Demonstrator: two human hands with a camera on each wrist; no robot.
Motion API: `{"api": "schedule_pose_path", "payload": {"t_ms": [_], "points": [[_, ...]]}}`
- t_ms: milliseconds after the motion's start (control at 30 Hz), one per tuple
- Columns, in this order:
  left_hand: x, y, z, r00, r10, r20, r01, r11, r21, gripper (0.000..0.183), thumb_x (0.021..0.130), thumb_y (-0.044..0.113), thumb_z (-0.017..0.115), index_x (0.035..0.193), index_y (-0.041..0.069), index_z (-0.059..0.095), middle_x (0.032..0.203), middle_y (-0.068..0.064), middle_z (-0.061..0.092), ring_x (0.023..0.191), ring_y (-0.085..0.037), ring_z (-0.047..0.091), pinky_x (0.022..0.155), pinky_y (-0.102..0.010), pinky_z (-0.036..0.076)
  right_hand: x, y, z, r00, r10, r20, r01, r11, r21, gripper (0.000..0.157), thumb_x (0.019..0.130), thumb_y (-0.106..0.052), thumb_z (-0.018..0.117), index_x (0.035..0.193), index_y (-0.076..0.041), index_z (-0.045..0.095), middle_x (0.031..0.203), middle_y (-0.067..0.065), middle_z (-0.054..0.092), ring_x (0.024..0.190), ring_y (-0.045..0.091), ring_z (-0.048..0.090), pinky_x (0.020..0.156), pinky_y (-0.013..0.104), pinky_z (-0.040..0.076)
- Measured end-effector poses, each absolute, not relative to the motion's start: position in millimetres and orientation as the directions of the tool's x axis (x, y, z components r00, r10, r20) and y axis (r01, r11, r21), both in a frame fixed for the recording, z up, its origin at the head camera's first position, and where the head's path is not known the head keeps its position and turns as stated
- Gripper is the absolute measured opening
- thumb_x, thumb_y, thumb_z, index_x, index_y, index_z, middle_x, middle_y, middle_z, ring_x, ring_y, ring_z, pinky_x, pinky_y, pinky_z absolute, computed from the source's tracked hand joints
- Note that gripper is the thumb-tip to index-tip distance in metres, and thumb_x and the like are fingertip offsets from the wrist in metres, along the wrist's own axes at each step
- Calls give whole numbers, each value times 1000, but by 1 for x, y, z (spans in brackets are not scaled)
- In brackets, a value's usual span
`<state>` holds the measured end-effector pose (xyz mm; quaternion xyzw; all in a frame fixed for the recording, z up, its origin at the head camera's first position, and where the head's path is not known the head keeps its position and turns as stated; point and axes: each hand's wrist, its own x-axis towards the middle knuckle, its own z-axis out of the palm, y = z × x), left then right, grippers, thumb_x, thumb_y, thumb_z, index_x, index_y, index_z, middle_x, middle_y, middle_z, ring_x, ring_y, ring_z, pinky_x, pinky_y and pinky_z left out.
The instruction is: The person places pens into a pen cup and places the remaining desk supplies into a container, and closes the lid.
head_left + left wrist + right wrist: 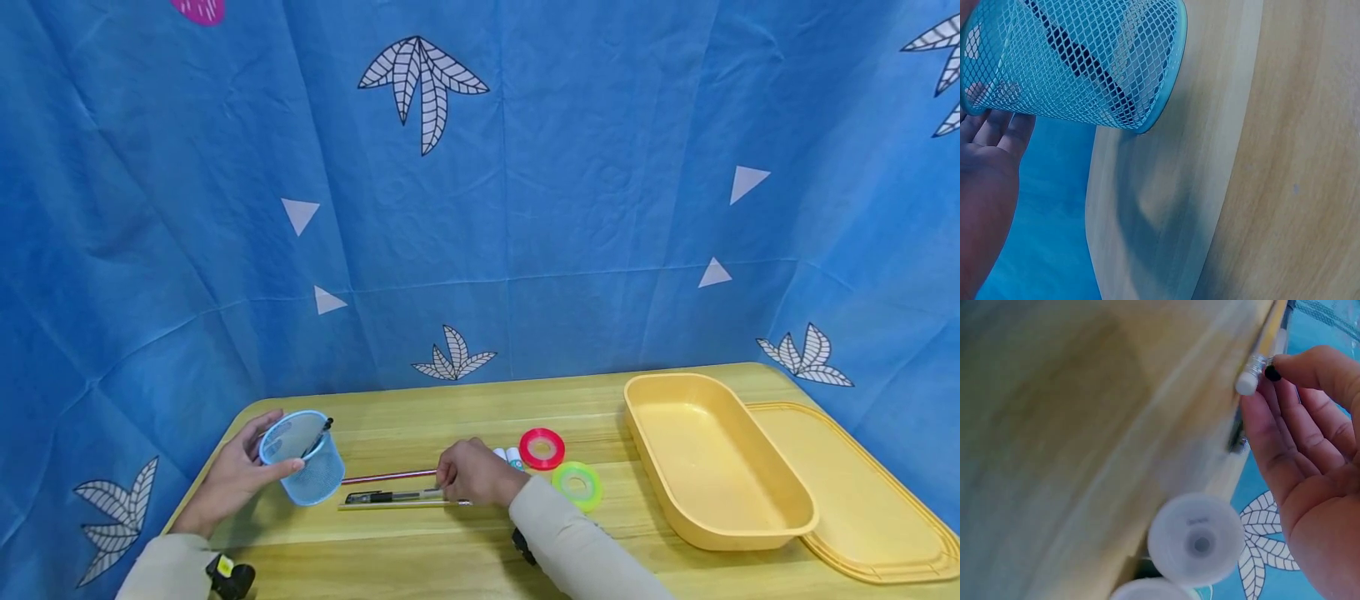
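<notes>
cup point(302, 458) being gripped tilted by left hand point(234, 477) near table's point(450, 558) front-left corner, pen inside | pencil point(397, 504) near front edge being pinched by right hand point(474, 475) fingertips | risk: pencil being dropped, pen being spilled from tilted cup

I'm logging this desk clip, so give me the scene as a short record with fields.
left hand: holds tilted blue mesh cup, dark pen inside
right hand: fingertips pinch the eraser end of a pencil lying on the table
beside it: black pen, red pencil
tape rolls: pink, green
right side: yellow tub and lid
</notes>
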<state>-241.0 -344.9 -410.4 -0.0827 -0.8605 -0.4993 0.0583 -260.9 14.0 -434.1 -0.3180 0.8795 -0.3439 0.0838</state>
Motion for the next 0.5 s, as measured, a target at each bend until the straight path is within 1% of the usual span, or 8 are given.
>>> {"api": "schedule_pose_path", "payload": {"t_ms": [67,167,233,300,433,500], "points": [[-241,-345,-410,-981,82,174,191,501,844,86,87,11,78,152,-8,25,142,-30,43,110,2,49,87,-7,42,-262,16,-432,-791,-607,71,-479,543,-689,13,82,6,75,80,-6,71,74,-8,65,68,0,58,65,17,51],[-242,-345,-410,-984,77,163,179,518,837,87,88,14,78,153,-6,24,142,-29,42,114,-7,50,87,-8,42,-263,19,-430,-804,-590,74,-442,510,-738,10,83,3,74,81,-7,73,75,-7,66,69,2,59,66,19,51],[-242,-345,-410,-984,78,160,177,520,835,87,88,15,78,153,-6,24,143,-28,42,115,-10,50,87,-8,43,-264,20,-428,-810,-580,86,-427,483,-765,10,84,2,74,81,-7,73,75,-7,67,70,2,60,68,20,52],[-242,-345,-411,-983,80,165,183,514,838,87,88,14,78,153,-6,24,143,-29,42,114,-7,50,88,-9,43,-265,21,-427,-817,-569,92,-406,454,-793,8,84,2,75,82,-6,74,75,-6,68,70,3,60,68,21,52],[-241,-345,-411,-981,84,176,195,499,845,86,88,12,77,153,-7,24,142,-31,42,108,7,48,87,-8,43,-268,20,-422,-835,-545,77,-331,385,-862,5,85,2,75,84,-3,73,76,-3,70,71,5,61,69,21,53],[-241,-345,-411,-979,87,183,202,491,848,85,88,10,77,153,-8,24,142,-31,42,107,9,47,88,-8,43,-269,20,-419,-844,-532,69,-298,359,-884,5,85,1,75,85,-3,73,76,-2,70,71,6,61,67,22,53]]}}
